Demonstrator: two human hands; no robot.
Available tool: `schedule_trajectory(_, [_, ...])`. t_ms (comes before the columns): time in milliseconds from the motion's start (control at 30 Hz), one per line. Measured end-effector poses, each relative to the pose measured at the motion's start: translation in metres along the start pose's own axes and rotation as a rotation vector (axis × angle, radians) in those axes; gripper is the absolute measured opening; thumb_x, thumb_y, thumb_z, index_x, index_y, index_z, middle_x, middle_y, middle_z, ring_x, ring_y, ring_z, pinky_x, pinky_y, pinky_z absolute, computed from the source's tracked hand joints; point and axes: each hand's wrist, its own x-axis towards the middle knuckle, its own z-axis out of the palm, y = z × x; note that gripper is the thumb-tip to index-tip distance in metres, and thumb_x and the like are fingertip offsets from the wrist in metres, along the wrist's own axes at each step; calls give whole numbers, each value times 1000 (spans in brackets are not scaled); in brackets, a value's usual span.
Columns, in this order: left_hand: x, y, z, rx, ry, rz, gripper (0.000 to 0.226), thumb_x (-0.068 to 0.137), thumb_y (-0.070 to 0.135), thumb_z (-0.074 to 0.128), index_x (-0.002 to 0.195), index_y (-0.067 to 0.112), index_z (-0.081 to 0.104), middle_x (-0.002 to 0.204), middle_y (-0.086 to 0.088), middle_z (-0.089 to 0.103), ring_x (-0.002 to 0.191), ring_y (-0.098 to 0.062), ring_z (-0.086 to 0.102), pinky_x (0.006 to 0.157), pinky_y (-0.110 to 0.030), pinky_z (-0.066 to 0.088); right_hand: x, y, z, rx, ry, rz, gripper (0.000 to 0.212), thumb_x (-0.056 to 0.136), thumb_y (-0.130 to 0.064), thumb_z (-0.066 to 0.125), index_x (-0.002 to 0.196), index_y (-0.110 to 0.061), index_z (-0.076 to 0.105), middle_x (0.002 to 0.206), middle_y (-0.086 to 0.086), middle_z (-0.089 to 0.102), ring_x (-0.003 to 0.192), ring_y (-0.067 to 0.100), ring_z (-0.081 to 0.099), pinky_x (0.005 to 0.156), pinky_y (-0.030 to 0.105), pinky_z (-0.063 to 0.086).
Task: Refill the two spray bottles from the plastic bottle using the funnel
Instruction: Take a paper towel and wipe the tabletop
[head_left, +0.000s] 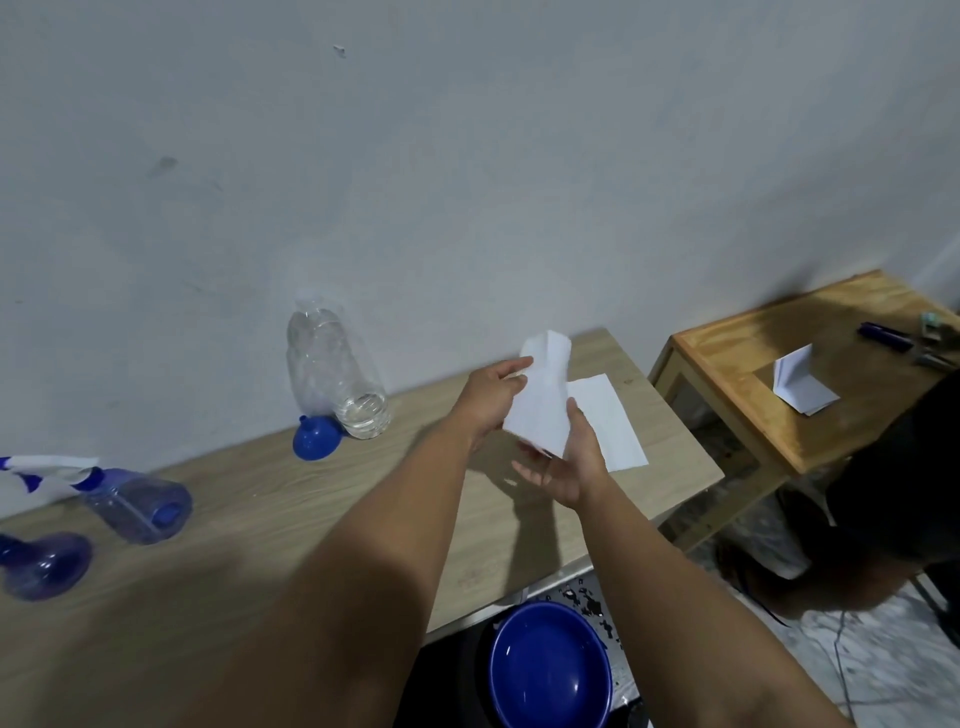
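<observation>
On the desk (311, 499), the funnel (316, 437) is set just left of the plastic bottle (340, 374); both spray bottles (136, 501) (44, 564) are laid far left of it.

The left edge cuts off one spray bottle (44, 564) and the white trigger head (41, 475) of the other. The funnel (316, 437) is partly hidden behind the plastic bottle (335, 371). The blue basin (548, 670) runs off the bottom edge. Small items (917, 340) on the side table are too blurred to identify.

A plain grey-white wall (467, 156) rises beyond the hands; a pale wood bench (311, 493) lies beneath them, a smaller wooden table (737, 374) to their right, over speckled floor (857, 665).
</observation>
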Motion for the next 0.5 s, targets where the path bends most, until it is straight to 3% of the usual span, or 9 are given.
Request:
schedule_trajectory(100, [4,-11,-6,190,132,64,39,100,13,48,133,25,64,140,1,59,118,-19,61,97,-31,51,0,-5,-4,120,99,-111,40,97,-24,71,132,-6,67,123,16,74,97,35,73,55,35,59])
schedule_trajectory(200, [8,-25,-12,303,207,92,41,101,12,44,134,25,63,141,2,58,127,-18,55,95,-24,46,2,-7,-6,150,264,-216,14,92,-11,74,106,-7,74,121,19,74,93,34,70,64,39,60])
schedule_trajectory(267, [10,-32,-15,345,254,95,41,100,12,42,131,28,65,138,3,61,120,-14,57,89,-19,41,4,-9,-8,139,356,-231,17,89,-7,75,103,2,72,123,24,71,85,26,66,66,36,57])
schedule_trajectory(333, [11,-37,-18,361,297,80,42,100,13,41,128,31,66,133,3,64,106,-12,59,83,-20,41,7,-11,-12,79,440,-265,33,86,-7,73,114,10,66,129,27,63,84,24,60,74,36,51])
schedule_trajectory(367, [11,-39,-20,376,313,81,42,99,13,41,127,31,67,131,3,65,105,-13,60,82,-22,42,7,-11,-13,29,472,-291,31,87,-8,73,113,8,69,127,28,65,90,24,62,81,37,51])
schedule_trajectory(433, [12,-41,-24,412,335,94,41,99,13,41,126,30,67,131,2,65,111,-17,62,83,-24,44,5,-11,-14,-107,531,-358,12,92,-14,73,103,-9,78,118,8,75,109,24,66,103,41,54])
schedule_trajectory(500, [11,-42,-28,450,360,103,41,100,12,41,127,28,67,133,2,64,117,-18,60,88,-25,46,5,-12,-14,-218,562,-423,11,97,-16,70,103,-20,78,123,-2,73,117,23,63,111,47,50])
